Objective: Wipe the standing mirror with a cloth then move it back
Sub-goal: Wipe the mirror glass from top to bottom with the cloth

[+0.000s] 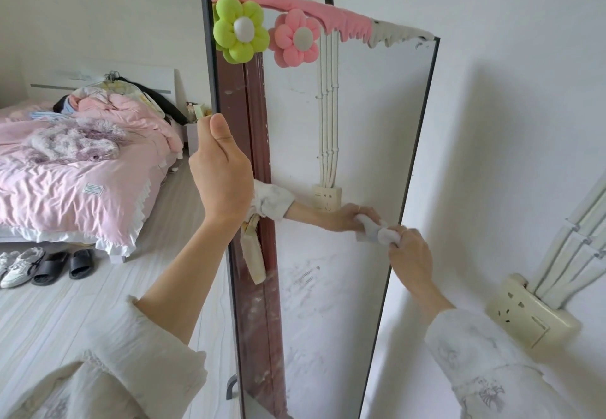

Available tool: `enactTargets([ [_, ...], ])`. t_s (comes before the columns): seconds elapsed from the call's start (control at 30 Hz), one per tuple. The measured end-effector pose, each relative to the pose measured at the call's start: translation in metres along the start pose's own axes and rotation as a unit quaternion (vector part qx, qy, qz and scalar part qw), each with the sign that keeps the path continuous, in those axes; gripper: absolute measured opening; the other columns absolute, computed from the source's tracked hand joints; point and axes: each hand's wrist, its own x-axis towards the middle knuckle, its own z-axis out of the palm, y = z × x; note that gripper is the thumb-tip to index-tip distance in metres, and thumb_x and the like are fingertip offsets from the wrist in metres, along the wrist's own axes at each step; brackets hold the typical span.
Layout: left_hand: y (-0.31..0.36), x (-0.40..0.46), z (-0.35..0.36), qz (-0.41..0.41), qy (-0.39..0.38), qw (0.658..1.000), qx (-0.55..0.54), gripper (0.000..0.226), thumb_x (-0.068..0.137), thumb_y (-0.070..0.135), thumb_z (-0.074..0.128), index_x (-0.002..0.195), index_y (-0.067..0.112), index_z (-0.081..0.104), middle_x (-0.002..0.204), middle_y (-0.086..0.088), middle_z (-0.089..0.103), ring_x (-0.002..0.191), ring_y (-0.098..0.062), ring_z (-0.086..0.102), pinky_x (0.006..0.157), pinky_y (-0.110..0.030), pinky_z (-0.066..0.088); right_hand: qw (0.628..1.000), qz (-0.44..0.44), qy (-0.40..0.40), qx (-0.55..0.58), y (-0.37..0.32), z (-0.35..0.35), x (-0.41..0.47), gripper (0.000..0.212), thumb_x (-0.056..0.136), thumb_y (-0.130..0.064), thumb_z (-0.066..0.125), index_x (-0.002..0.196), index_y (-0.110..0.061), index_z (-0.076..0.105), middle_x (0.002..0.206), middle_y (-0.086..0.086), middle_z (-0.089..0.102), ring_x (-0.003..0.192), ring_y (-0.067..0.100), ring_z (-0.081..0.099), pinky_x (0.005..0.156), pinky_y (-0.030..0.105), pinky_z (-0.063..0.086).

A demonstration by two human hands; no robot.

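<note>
Gripping the mirror (pixel 344 156) frame w/ your left hand (pixel 220 176), right hand (pixel 410 254) clenched on the cloth (pixel 382 233): glass fragile, tippy, so hold edges.

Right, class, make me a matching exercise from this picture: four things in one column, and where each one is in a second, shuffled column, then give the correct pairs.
Things:
1. left hand
2. cloth
3. green flower
4. shoes

Places:
A. on the floor beside the bed
B. bunched in the right hand, pressed on the glass
C. gripping the left edge of the mirror
D. near the mirror's top left corner

Pairs: 1-C, 2-B, 3-D, 4-A
</note>
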Motion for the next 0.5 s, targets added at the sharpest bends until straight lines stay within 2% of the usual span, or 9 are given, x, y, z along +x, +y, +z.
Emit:
enactTargets([
  [0.1, 0.001, -0.001, 0.001, 0.007, 0.004, 1.0, 0.005, 0.035, 0.101, 0.025, 0.021, 0.066, 0.029, 0.025, 0.054, 0.008, 0.029, 0.047, 0.002, 0.039, 0.047, -0.018, 0.027, 0.993, -0.017, 0.106, 0.048, -0.028, -0.027, 0.029, 0.034, 0.082, -0.001, 0.048, 0.115, -0.009, 0.056, 0.112, 0.02, 0.052, 0.105, 0.037, 0.051, 0.082, 0.038, 0.041],
  [0.2, 0.0, 0.0, 0.001, 0.004, 0.004, 1.0, 0.005, 0.035, 0.101, 0.025, 0.021, 0.066, 0.028, 0.025, 0.054, 0.008, 0.029, 0.048, 0.001, 0.038, 0.047, -0.019, 0.026, 0.977, -0.06, 0.185, 0.088, -0.065, -0.052, 0.062, 0.037, 0.082, 0.0, 0.046, 0.118, -0.008, 0.054, 0.119, 0.018, 0.049, 0.111, 0.033, 0.047, 0.081, 0.037, 0.041],
  [0.33, -0.002, 0.002, 0.001, 0.004, 0.006, 1.0, 0.008, 0.036, 0.101, 0.026, 0.021, 0.066, 0.028, 0.025, 0.055, 0.008, 0.029, 0.047, 0.0, 0.036, 0.047, -0.019, 0.025, 0.973, -0.099, 0.193, 0.081, -0.084, -0.056, 0.086, 0.032, 0.084, -0.001, 0.041, 0.113, -0.004, 0.055, 0.12, 0.015, 0.05, 0.112, 0.031, 0.045, 0.075, 0.031, 0.036],
  [0.5, -0.003, 0.003, 0.002, -0.008, 0.011, 1.0, 0.006, 0.036, 0.101, 0.027, 0.021, 0.066, 0.028, 0.026, 0.056, 0.008, 0.031, 0.048, -0.002, 0.035, 0.051, -0.025, 0.026, 0.977, -0.014, 0.183, 0.113, -0.048, -0.014, 0.058, 0.03, 0.081, 0.002, 0.044, 0.108, -0.003, 0.058, 0.115, 0.017, 0.053, 0.106, 0.034, 0.049, 0.074, 0.03, 0.034],
])
